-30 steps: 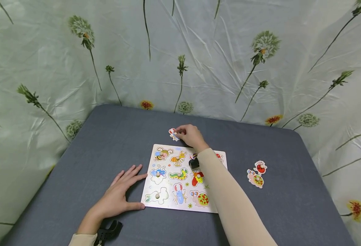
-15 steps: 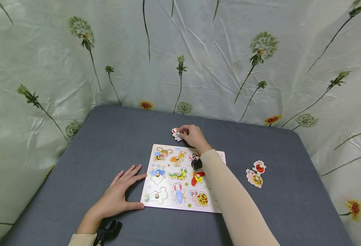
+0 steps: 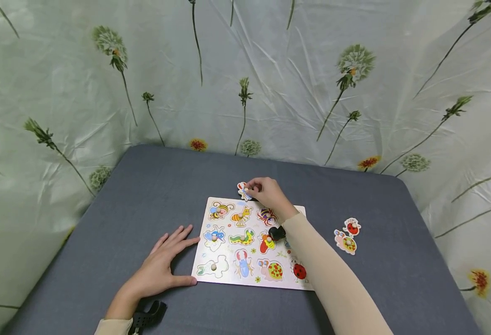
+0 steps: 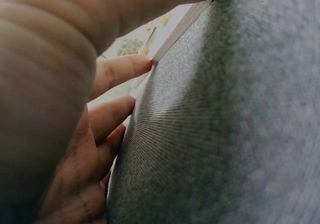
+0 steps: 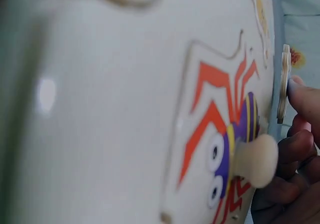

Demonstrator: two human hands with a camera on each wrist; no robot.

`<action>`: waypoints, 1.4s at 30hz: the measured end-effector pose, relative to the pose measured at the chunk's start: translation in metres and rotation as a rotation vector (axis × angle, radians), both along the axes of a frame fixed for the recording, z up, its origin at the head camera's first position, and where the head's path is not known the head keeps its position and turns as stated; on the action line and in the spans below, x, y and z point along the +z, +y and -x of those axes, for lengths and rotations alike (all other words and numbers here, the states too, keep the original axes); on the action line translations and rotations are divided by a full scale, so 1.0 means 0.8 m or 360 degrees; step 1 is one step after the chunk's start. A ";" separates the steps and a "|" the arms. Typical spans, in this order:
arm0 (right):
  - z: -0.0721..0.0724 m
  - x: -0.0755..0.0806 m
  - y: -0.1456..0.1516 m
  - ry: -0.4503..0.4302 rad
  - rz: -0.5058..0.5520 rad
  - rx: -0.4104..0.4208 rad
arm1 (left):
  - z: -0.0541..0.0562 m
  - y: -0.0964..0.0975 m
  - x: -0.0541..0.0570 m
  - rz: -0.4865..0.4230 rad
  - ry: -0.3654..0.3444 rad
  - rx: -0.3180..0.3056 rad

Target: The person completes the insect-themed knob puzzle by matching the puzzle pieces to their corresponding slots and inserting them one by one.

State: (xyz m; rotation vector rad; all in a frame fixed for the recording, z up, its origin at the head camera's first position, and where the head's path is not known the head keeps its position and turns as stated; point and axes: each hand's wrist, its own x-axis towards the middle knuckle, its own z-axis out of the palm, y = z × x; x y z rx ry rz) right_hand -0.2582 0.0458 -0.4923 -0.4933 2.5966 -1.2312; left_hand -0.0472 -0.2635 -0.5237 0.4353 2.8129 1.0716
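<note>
My right hand (image 3: 269,193) pinches a stag beetle puzzle piece (image 3: 243,190), red and blue with a white border, just beyond the board's far edge. In the right wrist view this piece (image 5: 284,83) shows edge-on at the fingertips. The wooden peg puzzle board (image 3: 233,279) lies on the table under my right forearm. Flat on the cloth, my left hand (image 3: 159,263) has its fingers spread, with the index finger and thumb touching the board's left edge. Printed beetle (image 3: 243,264) and snail pictures (image 3: 274,271) show in the board's near row. A knobbed spider piece (image 5: 247,119) sits in the board.
To the board's right lie a loose ladybug piece (image 3: 352,227) and a snail piece (image 3: 345,243), close together. Several other knobbed pieces sit in the board, including a caterpillar (image 3: 242,237). The grey table (image 3: 166,177) meets a flowered curtain (image 3: 287,125) behind.
My right hand has shifted right and then nearer, carrying the beetle piece to the board's far edge. The forearm now uncovers the spider and the printed ladybug. My left hand stays in place.
</note>
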 end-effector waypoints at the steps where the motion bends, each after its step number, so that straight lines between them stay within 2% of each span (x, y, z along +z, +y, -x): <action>1: -0.002 0.000 0.001 0.0012 -0.0007 0.0010 | 0.000 0.000 0.000 -0.0004 -0.0002 -0.0001; 10: -0.021 0.005 0.010 0.0042 0.0013 0.0074 | -0.003 -0.001 -0.002 -0.0006 -0.0003 0.0002; 16: -0.032 0.016 0.017 0.0040 0.0010 0.0064 | -0.001 -0.001 -0.002 0.0003 -0.0003 0.0006; 27: -0.061 0.017 0.030 0.0010 -0.0005 0.0059 | -0.002 0.000 -0.003 -0.0009 0.0006 0.0012; 42: -0.115 0.024 0.045 -0.0063 0.0057 0.0053 | -0.002 0.000 0.000 -0.0007 -0.0014 0.0015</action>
